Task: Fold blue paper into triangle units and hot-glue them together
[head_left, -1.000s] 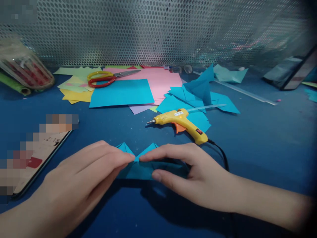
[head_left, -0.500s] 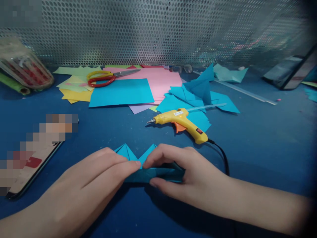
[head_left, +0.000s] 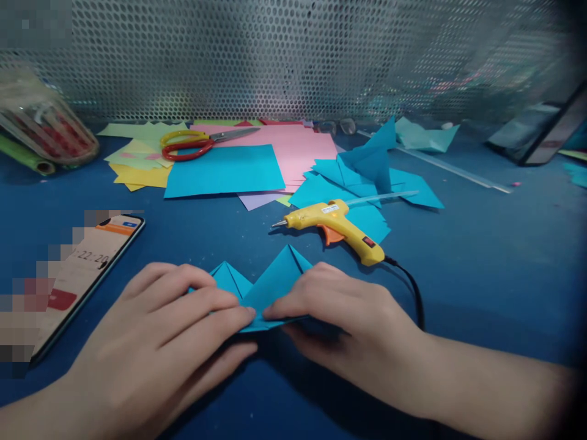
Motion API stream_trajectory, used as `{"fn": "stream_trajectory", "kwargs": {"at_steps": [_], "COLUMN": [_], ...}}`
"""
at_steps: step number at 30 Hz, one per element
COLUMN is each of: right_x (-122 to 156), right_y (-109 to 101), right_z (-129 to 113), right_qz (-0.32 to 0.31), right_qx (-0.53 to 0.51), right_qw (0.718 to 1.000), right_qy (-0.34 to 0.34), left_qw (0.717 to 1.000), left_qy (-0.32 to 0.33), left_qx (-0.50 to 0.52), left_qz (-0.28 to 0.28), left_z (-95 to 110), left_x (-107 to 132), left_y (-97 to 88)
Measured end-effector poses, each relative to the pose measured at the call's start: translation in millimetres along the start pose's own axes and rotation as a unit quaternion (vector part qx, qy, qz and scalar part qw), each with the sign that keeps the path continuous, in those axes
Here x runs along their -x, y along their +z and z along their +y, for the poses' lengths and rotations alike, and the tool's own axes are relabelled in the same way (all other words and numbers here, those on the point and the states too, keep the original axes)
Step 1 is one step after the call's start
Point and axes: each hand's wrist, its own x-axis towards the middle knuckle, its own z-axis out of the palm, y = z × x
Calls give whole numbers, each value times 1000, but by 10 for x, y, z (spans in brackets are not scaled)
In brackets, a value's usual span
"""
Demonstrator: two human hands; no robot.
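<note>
Folded bright-blue paper piece (head_left: 275,287) is lying above the dark-blue table (head_left: 481,263), directly between the two hands, its long axis running left to right and its two pointed peaks facing away from the person. The left hand (head_left: 178,327) and the right hand (head_left: 346,321) are both touching it, so neither is nearer. The taller-looking peak is standing beside the right hand. Both index fingertips (head_left: 247,313) are bearing on the middle of the near side, with a narrow gap between them.

Grip state: the right hand appears to be gripping the piece, index finger above and thumb below the near edge. The left hand is covering the left end, its thumb lying just past the near edge; whether it is pinching cannot be told.

Count: one yellow glue gun with an orange trigger (head_left: 351,229), lying beyond the right hand and carrying one translucent glue stick (head_left: 389,197); one pair of scissors with one yellow and one red handle (head_left: 210,142); one flat bright-blue rectangular sheet (head_left: 224,174); one lit smartphone (head_left: 96,269), lying left of the left hand. Blue folded papers (head_left: 367,165) behind the glue gun are overlapping and cannot be counted.
</note>
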Motion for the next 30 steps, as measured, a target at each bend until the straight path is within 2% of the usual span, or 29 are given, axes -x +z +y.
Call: {"fn": "stream_trajectory", "kwargs": {"at_steps": [5, 10, 17, 24, 30], "right_x": [24, 38, 40, 57, 64], "right_y": [21, 39, 63, 123, 145], "right_z": [-12, -39, -65, -64, -37], "right_qz": [-13, -2, 12, 21, 13], "right_qx": [60, 157, 219, 236, 240], "right_qw": [997, 984, 967, 962, 962], "right_qy": [-46, -79, -131, -135, -130], "left_qw": [1000, 999, 998, 994, 995], "left_qy": [23, 28, 51, 56, 53], "left_qx": [10, -13, -34, -72, -63], "left_qz": [-2, 36, 21, 57, 51], "left_z": [-18, 13, 46, 119, 132], "left_x": [11, 42, 197, 193, 197], "left_y": [12, 68, 77, 133, 137]}}
